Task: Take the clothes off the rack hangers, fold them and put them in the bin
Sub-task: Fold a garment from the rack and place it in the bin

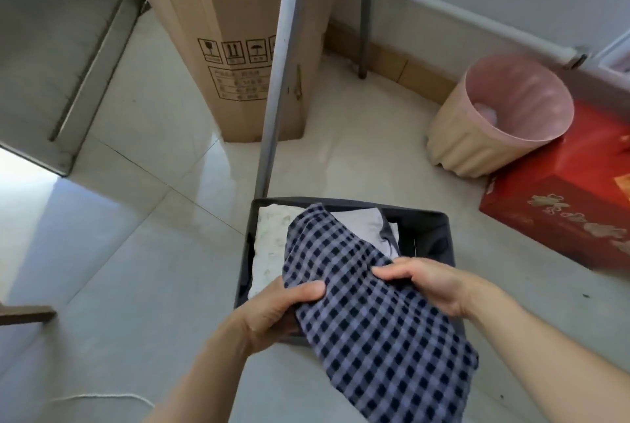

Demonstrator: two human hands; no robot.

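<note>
A blue and black checked garment (368,313) lies folded across the near side of a dark grey fabric bin (429,218) on the floor. My left hand (272,312) grips its left edge, thumb on top. My right hand (429,281) holds its right side, fingers curled over the cloth. Inside the bin lie a folded white patterned cloth (269,245) on the left and a folded pale grey garment (364,228) at the back. The right part of the bin shows dark lining. No hangers are in view.
A grey rack pole (279,71) rises just behind the bin, a second dark leg (364,13) farther back. A tall cardboard box (238,41) stands behind. A pink-lined beige wastebasket (494,119) and a red box (562,211) sit to the right.
</note>
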